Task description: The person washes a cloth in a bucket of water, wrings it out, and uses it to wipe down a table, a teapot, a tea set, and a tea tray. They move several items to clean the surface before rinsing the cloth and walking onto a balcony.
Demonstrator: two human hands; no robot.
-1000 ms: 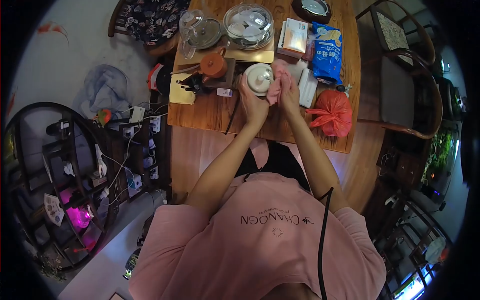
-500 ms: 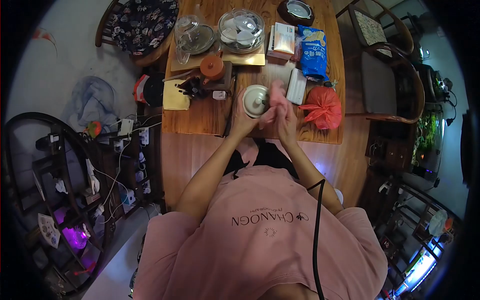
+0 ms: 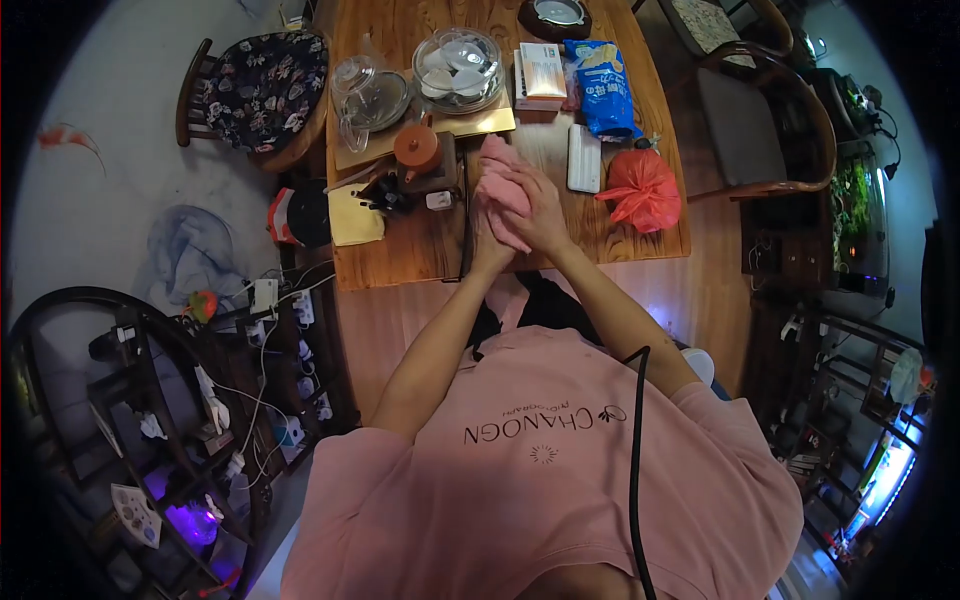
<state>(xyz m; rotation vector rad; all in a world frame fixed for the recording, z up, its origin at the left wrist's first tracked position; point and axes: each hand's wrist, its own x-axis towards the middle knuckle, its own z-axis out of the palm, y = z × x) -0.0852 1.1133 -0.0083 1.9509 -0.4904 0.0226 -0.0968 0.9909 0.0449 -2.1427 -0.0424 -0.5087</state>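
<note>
Both hands together over the wooden table [image 3: 420,255], right hand [image 3: 540,210] folded round the pink cloth [image 3: 497,180], left hand [image 3: 487,235] underneath, fingers hidden, grip unclear, brown teapot [image 3: 417,148] just beside.

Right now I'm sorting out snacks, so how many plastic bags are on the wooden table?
2: a blue printed snack bag near the far edge, and a knotted red plastic bag just nearer, right of the hands. Others may be hidden behind the clutter.
</note>
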